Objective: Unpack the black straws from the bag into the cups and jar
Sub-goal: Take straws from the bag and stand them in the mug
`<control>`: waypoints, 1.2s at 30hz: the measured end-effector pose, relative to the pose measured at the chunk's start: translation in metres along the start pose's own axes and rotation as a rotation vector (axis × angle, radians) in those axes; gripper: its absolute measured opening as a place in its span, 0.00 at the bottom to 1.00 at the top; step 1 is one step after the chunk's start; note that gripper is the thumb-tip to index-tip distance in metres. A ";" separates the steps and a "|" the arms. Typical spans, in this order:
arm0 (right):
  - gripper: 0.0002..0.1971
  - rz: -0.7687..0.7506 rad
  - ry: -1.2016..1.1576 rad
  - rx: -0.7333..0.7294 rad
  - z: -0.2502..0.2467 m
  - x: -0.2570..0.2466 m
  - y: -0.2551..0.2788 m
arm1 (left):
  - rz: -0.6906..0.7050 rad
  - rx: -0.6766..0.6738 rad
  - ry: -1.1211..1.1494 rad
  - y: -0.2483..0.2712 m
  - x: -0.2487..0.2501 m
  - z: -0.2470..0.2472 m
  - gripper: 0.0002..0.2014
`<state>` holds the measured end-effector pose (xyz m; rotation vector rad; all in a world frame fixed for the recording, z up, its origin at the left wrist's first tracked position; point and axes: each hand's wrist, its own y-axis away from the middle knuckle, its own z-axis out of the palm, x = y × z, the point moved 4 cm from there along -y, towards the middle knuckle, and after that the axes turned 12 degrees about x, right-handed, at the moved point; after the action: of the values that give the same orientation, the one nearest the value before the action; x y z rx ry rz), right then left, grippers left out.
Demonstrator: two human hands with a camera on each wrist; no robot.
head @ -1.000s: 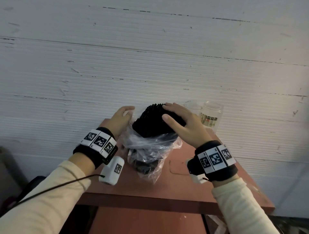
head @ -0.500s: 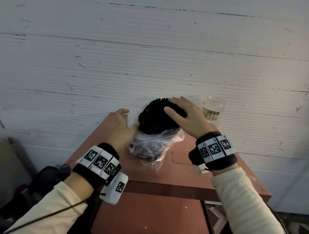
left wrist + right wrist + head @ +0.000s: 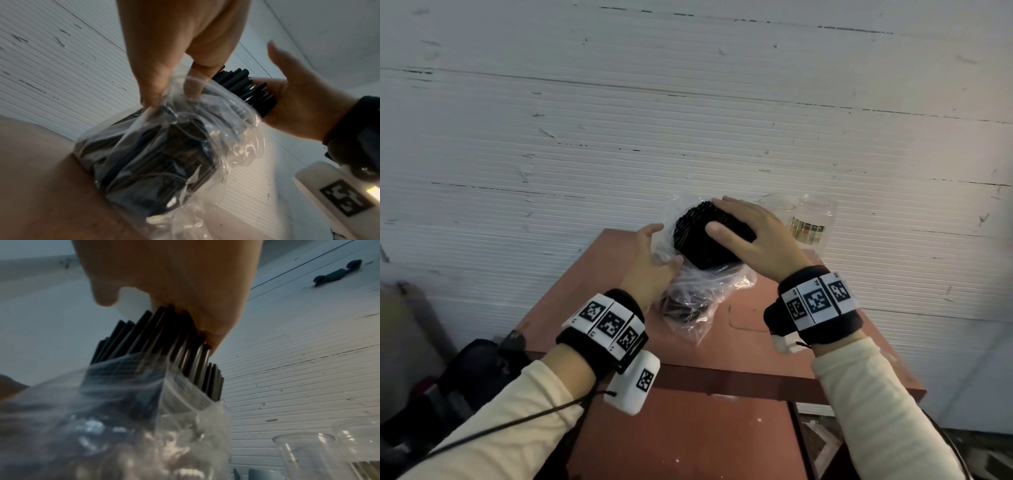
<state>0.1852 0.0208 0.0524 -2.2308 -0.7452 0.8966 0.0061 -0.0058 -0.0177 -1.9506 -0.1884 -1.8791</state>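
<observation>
Pinching the crumpled clear bag (image 3: 698,301) at the centre of the frame, the left hand (image 3: 650,270) has a narrow grip on the plastic, thumb and fingers curled into it, while the right hand (image 3: 760,243) lies spread with straight fingers over the top of the black straws (image 3: 698,240) that stand out of the bag's mouth. Bag and straws rest on the red worktop (image 3: 756,342). Farther back, at centre right against the white wall (image 3: 688,120), stand a clear cup (image 3: 777,205) and a labelled jar (image 3: 813,222).
</observation>
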 end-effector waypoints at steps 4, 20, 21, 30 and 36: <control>0.26 -0.067 0.126 0.045 0.005 0.000 -0.001 | -0.043 0.006 0.035 0.000 -0.002 0.005 0.31; 0.25 0.071 -0.459 -0.008 0.049 0.002 -0.019 | 0.190 0.226 0.022 -0.041 0.031 -0.034 0.29; 0.27 0.101 -0.520 -0.050 0.057 0.002 -0.020 | 0.181 0.232 0.029 -0.048 0.033 -0.038 0.29; 0.30 0.120 -0.526 -0.042 0.094 0.011 -0.031 | 0.196 0.209 -0.139 -0.095 0.036 -0.054 0.23; 0.29 0.256 -0.443 -0.265 0.109 0.038 -0.031 | 0.210 0.065 -0.352 -0.115 0.026 -0.040 0.22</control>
<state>0.1189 0.1022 -0.0041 -2.4237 -0.8234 1.5288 -0.0723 0.0772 0.0315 -2.1500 -0.1387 -1.3749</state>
